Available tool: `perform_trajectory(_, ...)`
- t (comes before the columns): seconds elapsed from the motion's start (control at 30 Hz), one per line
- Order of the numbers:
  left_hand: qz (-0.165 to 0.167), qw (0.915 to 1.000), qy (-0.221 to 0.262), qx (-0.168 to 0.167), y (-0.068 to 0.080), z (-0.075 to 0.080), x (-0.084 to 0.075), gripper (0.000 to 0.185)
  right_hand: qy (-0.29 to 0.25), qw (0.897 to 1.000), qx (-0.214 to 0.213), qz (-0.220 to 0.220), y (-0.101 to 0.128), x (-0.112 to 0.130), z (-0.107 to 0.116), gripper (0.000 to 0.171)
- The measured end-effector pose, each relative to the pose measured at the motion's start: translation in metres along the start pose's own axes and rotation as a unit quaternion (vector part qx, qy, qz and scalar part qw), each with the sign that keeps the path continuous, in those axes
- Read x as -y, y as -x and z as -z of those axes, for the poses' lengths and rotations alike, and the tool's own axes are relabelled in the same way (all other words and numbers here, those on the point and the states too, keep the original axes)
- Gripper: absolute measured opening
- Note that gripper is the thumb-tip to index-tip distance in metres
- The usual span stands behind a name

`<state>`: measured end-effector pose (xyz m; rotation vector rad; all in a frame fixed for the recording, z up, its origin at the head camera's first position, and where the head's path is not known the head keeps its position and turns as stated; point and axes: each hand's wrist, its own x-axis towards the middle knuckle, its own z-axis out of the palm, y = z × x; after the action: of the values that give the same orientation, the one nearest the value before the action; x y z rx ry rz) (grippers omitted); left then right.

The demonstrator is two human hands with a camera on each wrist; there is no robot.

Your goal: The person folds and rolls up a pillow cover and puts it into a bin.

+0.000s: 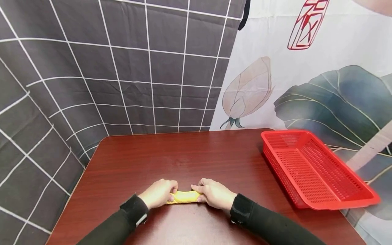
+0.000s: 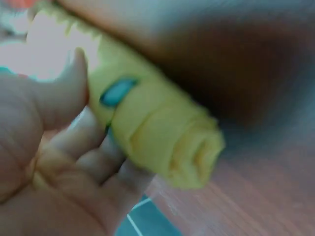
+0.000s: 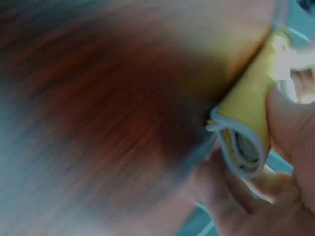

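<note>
While both hands (image 1: 186,194) grip the rolled yellow cloth (image 1: 183,197) low in the frame, uneven pressure could let it unroll.

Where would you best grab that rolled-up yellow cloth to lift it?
Probably at its two ends, coming down from above. The yellow cloth roll lies flat on the table, long side left to right, and the left hand and right hand each grip one end, which likely keeps the roll from unwinding.

Both ends of the yellow roll (image 1: 183,197) under the hands — wrist views blurred.
</note>
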<state>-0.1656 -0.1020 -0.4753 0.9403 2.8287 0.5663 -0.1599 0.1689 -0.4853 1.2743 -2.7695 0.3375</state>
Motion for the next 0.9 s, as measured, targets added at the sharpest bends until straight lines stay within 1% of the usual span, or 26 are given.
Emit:
perform_trajectory(0.03, 0.006, 0.9995, 0.019, 0.023, -0.003, 0.003, 0.002, 0.032, 0.04, 0.999, -0.03, 0.02, 0.001, 0.002, -0.003, 0.046)
perform_trajectory(0.07, 0.012, 0.9984, 0.034, 0.042, -0.006, 0.007, 0.004, 0.031, 0.089, 0.993, -0.061, 0.042, 0.002, 0.005, -0.007, 0.047)
perform_trajectory(0.1, 0.015, 0.9972, 0.045, 0.058, -0.009, 0.01, 0.005, 0.031, 0.139, 0.984, -0.091, 0.063, 0.002, 0.008, -0.011, 0.048)
perform_trajectory(0.13, 0.019, 0.9959, 0.052, 0.071, -0.011, 0.012, 0.005, 0.03, 0.184, 0.973, -0.117, 0.079, 0.002, 0.011, -0.014, 0.048)
perform_trajectory(0.17, 0.021, 0.9947, 0.058, 0.082, -0.013, 0.015, 0.005, 0.03, 0.217, 0.962, -0.135, 0.092, 0.001, 0.013, -0.016, 0.048)
perform_trajectory(0.2, 0.023, 0.9938, 0.06, 0.091, -0.015, 0.017, 0.004, 0.029, 0.243, 0.955, -0.139, 0.098, 0.0, 0.016, -0.018, 0.05)
perform_trajectory(0.3, 0.022, 0.9933, 0.057, 0.098, -0.017, 0.018, 0.003, 0.028, 0.296, 0.94, -0.135, 0.102, -0.003, 0.024, -0.021, 0.047)
perform_trajectory(0.33, 0.023, 0.9937, 0.055, 0.095, -0.018, 0.017, 0.003, 0.028, 0.309, 0.936, -0.132, 0.1, -0.004, 0.027, -0.021, 0.044)
perform_trajectory(0.4, 0.03, 0.9956, 0.051, 0.072, -0.017, 0.013, 0.001, 0.029, 0.331, 0.931, -0.124, 0.093, -0.006, 0.031, -0.02, 0.037)
perform_trajectory(0.47, 0.036, 0.9984, 0.033, 0.03, -0.013, 0.008, -0.001, 0.03, 0.337, 0.93, -0.118, 0.083, -0.009, 0.034, -0.018, 0.031)
perform_trajectory(0.5, 0.035, 0.9993, 0.016, 0.003, -0.011, 0.005, -0.003, 0.03, 0.335, 0.932, -0.112, 0.076, -0.011, 0.036, -0.016, 0.028)
perform_trajectory(0.57, 0.019, 0.9976, -0.036, -0.055, -0.004, -0.002, -0.008, 0.03, 0.318, 0.942, -0.094, 0.06, -0.014, 0.037, -0.013, 0.024)
perform_trajectory(0.6, 0.004, 0.9939, -0.071, -0.084, 0.0, -0.006, -0.01, 0.029, 0.304, 0.948, -0.082, 0.052, -0.016, 0.038, -0.011, 0.023)
perform_trajectory(0.67, -0.03, 0.9784, -0.152, -0.137, 0.008, -0.013, -0.015, 0.026, 0.266, 0.962, -0.056, 0.034, -0.019, 0.038, -0.009, 0.021)
perform_trajectory(0.7, -0.043, 0.9698, -0.182, -0.157, 0.012, -0.017, -0.017, 0.026, 0.248, 0.967, -0.043, 0.026, -0.021, 0.037, -0.008, 0.022)
perform_trajectory(0.73, -0.055, 0.9618, -0.207, -0.17, 0.016, -0.02, -0.019, 0.028, 0.231, 0.972, -0.033, 0.018, -0.022, 0.037, -0.007, 0.022)
perform_trajectory(0.8, -0.068, 0.9507, -0.24, -0.184, 0.022, -0.024, -0.02, 0.032, 0.215, 0.976, -0.025, 0.006, -0.023, 0.037, -0.007, 0.024)
perform_trajectory(0.83, -0.07, 0.9495, -0.244, -0.185, 0.024, -0.025, -0.02, 0.034, 0.218, 0.976, -0.026, 0.001, -0.024, 0.037, -0.008, 0.025)
perform_trajectory(0.87, -0.069, 0.9509, -0.239, -0.184, 0.025, -0.027, -0.019, 0.037, 0.229, 0.973, -0.028, -0.001, -0.024, 0.038, -0.009, 0.028)
perform_trajectory(0.9, -0.069, 0.9521, -0.236, -0.182, 0.026, -0.027, -0.018, 0.035, 0.246, 0.969, -0.033, -0.001, -0.023, 0.04, -0.012, 0.03)
